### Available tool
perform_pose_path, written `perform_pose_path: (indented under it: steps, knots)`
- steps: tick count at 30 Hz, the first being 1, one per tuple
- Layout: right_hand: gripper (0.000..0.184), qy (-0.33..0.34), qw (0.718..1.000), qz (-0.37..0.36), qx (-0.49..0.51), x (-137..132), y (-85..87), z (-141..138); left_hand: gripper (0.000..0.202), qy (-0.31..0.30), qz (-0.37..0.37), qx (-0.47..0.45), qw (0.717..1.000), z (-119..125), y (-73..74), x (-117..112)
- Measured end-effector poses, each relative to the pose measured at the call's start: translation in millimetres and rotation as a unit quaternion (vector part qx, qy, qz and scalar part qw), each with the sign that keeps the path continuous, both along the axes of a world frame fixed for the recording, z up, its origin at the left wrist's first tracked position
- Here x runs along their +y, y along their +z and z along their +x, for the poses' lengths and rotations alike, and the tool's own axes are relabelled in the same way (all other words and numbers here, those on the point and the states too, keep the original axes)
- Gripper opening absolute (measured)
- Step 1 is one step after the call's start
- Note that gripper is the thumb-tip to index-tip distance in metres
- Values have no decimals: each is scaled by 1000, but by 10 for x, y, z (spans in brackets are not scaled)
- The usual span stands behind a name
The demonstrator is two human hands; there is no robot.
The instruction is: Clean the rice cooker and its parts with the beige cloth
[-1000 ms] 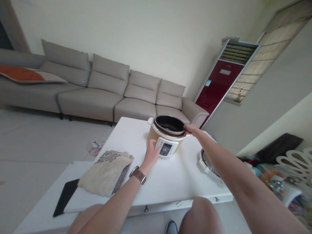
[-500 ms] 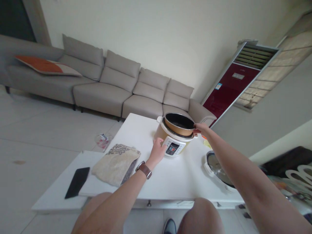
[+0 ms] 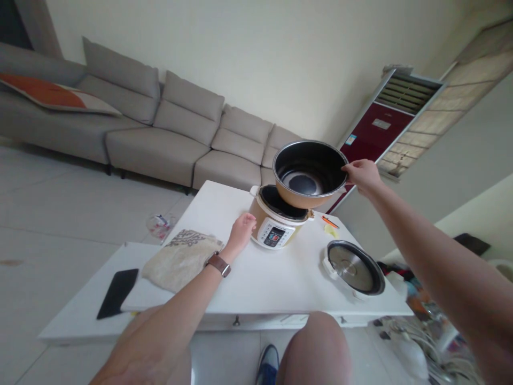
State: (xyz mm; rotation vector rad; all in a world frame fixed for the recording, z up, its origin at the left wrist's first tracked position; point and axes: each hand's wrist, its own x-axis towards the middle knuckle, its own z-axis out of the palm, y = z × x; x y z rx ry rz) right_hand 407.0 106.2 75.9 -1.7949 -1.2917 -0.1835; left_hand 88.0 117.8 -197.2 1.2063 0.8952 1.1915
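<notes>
With fingers and thumb pinched on its rim, my right hand (image 3: 362,175) holds up the inner pot (image 3: 298,199), tan outside and black inside. The pot is tilted so its bare inner bottom faces me. Below it stands the electric pressure cooker (image 3: 276,230), white and gold with a front control panel, its dark opening partly hidden by the pot. My left hand (image 3: 241,232), with a brown watch on the wrist, is at the cooker's left side. Its fingers are curled in with nothing seen in them; whether they touch the cooker I cannot tell.
The cooker's lid (image 3: 355,270) lies upside down on the right of the white table (image 3: 260,289). Behind it are an orange pen (image 3: 330,222) and a yellow piece (image 3: 331,231). A beige cloth (image 3: 180,262) and a black flat object (image 3: 117,294) lie left. A grey sofa (image 3: 148,144) stands beyond.
My right hand has raised the inner pot up and out of the cooker, tilting it toward me. My left hand has moved from the cooker's front to its left side, fingers curling.
</notes>
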Motion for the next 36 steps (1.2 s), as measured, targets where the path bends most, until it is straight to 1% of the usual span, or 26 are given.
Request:
perform_pose_path:
  steps: [2, 4, 6, 9, 11, 13, 15, 17, 20, 21, 24, 26, 28, 32, 34, 36]
  knots:
    - [18, -13, 995, -36, -87, -236, 111, -34, 21, -36, 10, -39, 999, -87, 89, -63]
    - [21, 4, 985, -68, -160, -470, 135, -114, 30, -85, 30, -63, 994, -164, 163, -164]
    - [23, 37, 974, -83, -210, -686, 83, -222, 38, -142, 32, -77, 986, -223, 203, -280]
    - [25, 82, 963, -106, -233, -975, -112, -386, 44, -215, 15, -59, 975, -294, 190, -448]
    - [27, 111, 961, -132, -218, -1154, -305, -472, 44, -244, 18, -19, 969, -356, 153, -550]
    - [28, 132, 958, -158, -199, -1321, -541, -527, 43, -264, 18, 32, 964, -447, 116, -651]
    - [27, 142, 956, -184, -178, -1464, -818, -549, 41, -272, 14, 86, 958, -566, 95, -752]
    - [24, 145, 957, -202, -149, -1569, -1133, -550, 39, -272, 14, 138, 952, -696, 91, -842]
    - [23, 142, 959, -239, -60, -1643, -1633, -546, 42, -255, 18, 190, 948, -859, 97, -929]
    - [22, 131, 960, -246, -22, -1646, -1790, -549, 44, -248, 14, 202, 947, -895, 97, -939]
    - [17, 101, 958, -260, 62, -1605, -2183, -574, 45, -226, -8, 230, 947, -939, 73, -916]
    - [18, 93, 956, -266, 81, -1551, -2369, -592, 45, -215, -22, 245, 945, -934, 37, -870]
    - [19, 91, 954, -271, 92, -1489, -2518, -604, 44, -210, -26, 256, 943, -922, -14, -817]
    - [24, 116, 950, -272, 103, -1362, -2792, -585, 41, -219, -30, 271, 937, -911, -128, -731]
    - [29, 126, 948, -272, 104, -1302, -2904, -558, 40, -225, -36, 269, 936, -912, -169, -711]
    - [31, 133, 952, -263, 83, -1270, -2949, -553, 39, -227, -42, 267, 935, -916, -190, -706]
